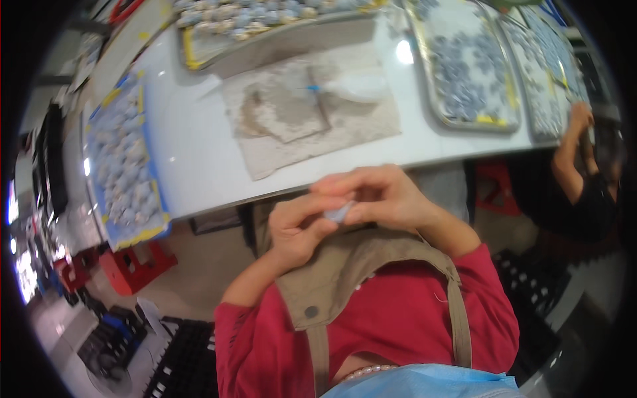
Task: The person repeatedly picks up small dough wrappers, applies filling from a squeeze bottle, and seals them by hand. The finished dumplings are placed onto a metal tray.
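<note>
My left hand (296, 224) and my right hand (379, 194) meet just off the near edge of the table, in front of my apron. Pinched between the fingertips of both is a small pale blue-grey piece (339, 212); fingers cover most of it, so its full shape is hidden. Beyond them a stained cardboard sheet (358, 129) lies on the white table. On it rest a smaller board with grey smears (285, 106) and a whitish translucent bottle (361, 87) with a blue tip.
A blue tray (159, 192) of rounded pale pieces stands at the left. Another tray (192, 56) of similar pieces is at the back. Trays of small blue-grey pieces (458, 73) line the right, where another person's hand (581, 115) reaches in. Red stools (136, 266) stand below.
</note>
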